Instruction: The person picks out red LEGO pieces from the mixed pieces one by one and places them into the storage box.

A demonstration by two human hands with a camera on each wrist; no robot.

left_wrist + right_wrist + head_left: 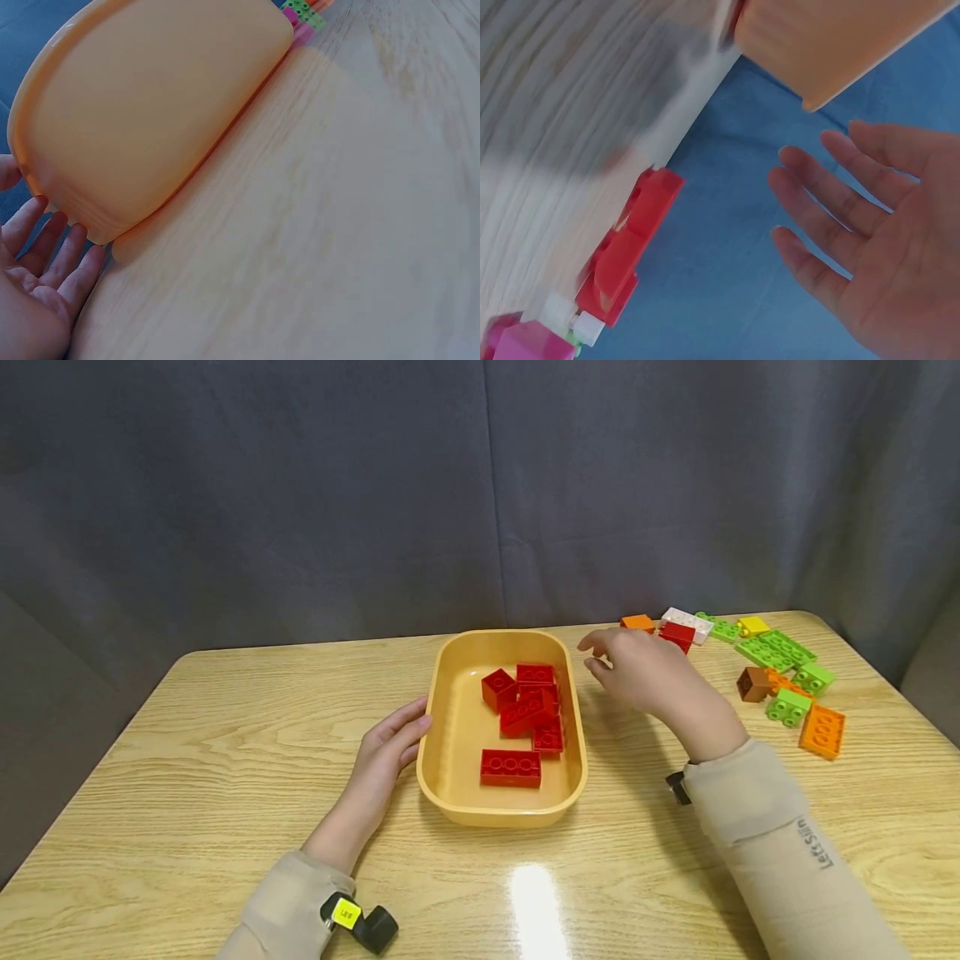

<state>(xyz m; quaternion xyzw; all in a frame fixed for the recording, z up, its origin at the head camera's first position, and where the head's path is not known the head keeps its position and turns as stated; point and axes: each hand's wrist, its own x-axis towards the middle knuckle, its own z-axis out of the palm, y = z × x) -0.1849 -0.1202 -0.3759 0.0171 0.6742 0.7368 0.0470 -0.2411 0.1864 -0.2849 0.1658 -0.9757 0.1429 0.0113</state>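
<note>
A yellow plastic bin [456, 752] stands on the table with several red toy bricks [511, 768] inside, most of them heaped toward its right side. My left hand [386, 752] touches the bin's left wall, its thumb near the rim; in the left wrist view the fingers [67, 255] lie loosely against the outer wall. Just right of the bin my right hand [645, 672] hovers over the table, holding nothing. The right wrist view shows its fingers [832, 202] apart and slightly bent. Behind that hand lies a red brick [677, 636], partly hidden.
Loose bricks lie at the table's right: an orange one [637, 623], a white one [688, 623], a yellow one [753, 626], a green plate [776, 650], a brown brick [753, 684] and an orange piece [822, 732]. A dark curtain [337, 502] hangs behind the table.
</note>
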